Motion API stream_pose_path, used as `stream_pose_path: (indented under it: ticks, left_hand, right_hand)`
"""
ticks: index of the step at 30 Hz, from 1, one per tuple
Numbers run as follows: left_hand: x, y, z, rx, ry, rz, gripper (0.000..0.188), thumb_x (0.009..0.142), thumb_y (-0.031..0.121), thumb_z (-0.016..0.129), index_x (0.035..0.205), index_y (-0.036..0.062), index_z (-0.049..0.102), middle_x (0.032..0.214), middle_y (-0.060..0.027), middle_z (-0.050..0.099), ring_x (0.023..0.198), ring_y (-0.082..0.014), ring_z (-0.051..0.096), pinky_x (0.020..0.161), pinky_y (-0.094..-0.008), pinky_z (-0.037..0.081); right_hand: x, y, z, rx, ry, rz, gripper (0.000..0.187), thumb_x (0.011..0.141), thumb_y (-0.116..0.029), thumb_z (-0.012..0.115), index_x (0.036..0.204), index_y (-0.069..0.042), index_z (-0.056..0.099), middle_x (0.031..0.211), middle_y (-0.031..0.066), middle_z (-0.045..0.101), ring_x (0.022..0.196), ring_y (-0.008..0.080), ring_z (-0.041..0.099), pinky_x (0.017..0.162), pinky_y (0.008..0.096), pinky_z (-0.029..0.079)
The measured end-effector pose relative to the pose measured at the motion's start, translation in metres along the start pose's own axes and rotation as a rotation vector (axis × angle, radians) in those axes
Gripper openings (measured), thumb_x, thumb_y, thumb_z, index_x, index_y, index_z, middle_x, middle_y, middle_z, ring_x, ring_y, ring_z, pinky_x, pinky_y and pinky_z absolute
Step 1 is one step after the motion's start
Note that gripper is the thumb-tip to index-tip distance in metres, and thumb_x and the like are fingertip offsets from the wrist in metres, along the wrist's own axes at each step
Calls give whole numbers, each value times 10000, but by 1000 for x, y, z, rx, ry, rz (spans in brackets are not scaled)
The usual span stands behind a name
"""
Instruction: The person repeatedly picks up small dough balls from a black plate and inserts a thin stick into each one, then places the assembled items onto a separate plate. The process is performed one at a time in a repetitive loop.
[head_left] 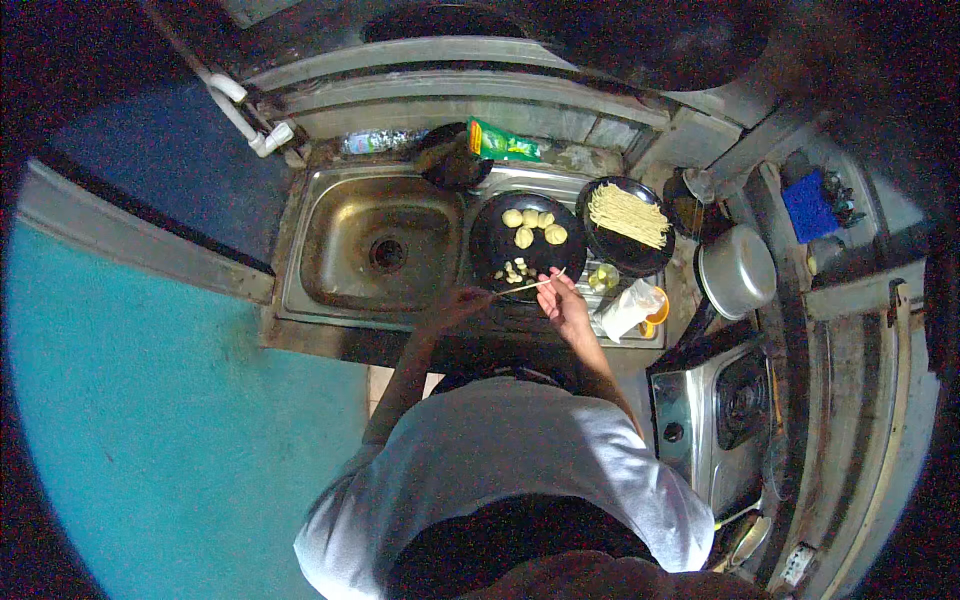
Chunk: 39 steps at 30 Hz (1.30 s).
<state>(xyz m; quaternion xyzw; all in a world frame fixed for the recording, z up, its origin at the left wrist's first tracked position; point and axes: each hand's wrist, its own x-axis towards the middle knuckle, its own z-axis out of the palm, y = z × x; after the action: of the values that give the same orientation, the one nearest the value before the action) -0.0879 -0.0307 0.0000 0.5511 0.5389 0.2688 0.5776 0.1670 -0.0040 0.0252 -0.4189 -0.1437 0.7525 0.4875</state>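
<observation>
My right hand [565, 303] grips a thin wooden skewer [530, 285] near the front edge of a black plate [490, 245]. That plate carries several pale yellow round pieces and small cut bits. My left hand [458, 300] pinches the skewer's other end at the plate's front left edge. A second black plate [600, 245] to the right holds a heap of pale noodles [628, 215]. Both plates rest on the drainboard of a steel sink [330, 290].
The sink bowl with its drain [388, 253] lies to the left. A dark bowl [450, 160] and a green packet [505, 143] sit behind. A white and orange container [635, 310], a metal pot [738, 270] and a gas stove [720, 410] stand at right.
</observation>
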Motion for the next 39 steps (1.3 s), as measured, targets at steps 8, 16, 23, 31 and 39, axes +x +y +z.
stream_pose_path:
  ticks: [8, 16, 23, 31, 39]
  left_hand:
    - [-2, -18, -8, -3, 80, 43, 323, 862, 334, 639, 1039, 65, 668, 933, -33, 674, 865, -131, 607, 807, -296, 469]
    - [0, -23, -3, -36, 94, 127, 293, 873, 263, 636, 1095, 73, 647, 960, -42, 673, 883, -147, 615, 801, -296, 480]
    - [31, -64, 10, -204, 0, 307, 328, 875, 205, 631, 1171, 68, 594, 1086, -71, 639, 1000, -177, 604, 884, -325, 473]
    - [20, -51, 21, 86, 142, 333, 442, 856, 240, 655, 1238, 60, 523, 1228, -112, 560, 1095, -223, 557, 948, -371, 441]
    - [56, -148, 27, -208, 47, 389, 369, 873, 208, 637, 1202, 68, 542, 1179, -109, 577, 1060, -195, 571, 894, -330, 461]
  right_hand:
    - [-12, -31, 21, -47, 145, -37, 209, 928, -230, 555, 1053, -71, 606, 991, 16, 652, 826, 96, 619, 723, 274, 533]
    - [-16, -59, 14, -268, 54, -259, 178, 893, -151, 604, 1046, -61, 615, 873, 34, 658, 756, 114, 639, 669, 246, 530]
    - [-30, -101, 29, -574, -24, -380, 223, 913, -165, 576, 1074, -15, 612, 954, 57, 663, 771, 115, 629, 701, 238, 515]
    - [-37, -163, 37, -1000, 10, -646, 201, 893, -180, 608, 979, -12, 678, 890, 27, 675, 772, 81, 588, 733, 229, 469]
    - [61, -239, -6, -1325, 374, -1047, 192, 885, -162, 618, 983, -1, 658, 782, 18, 666, 699, 67, 590, 649, 217, 466]
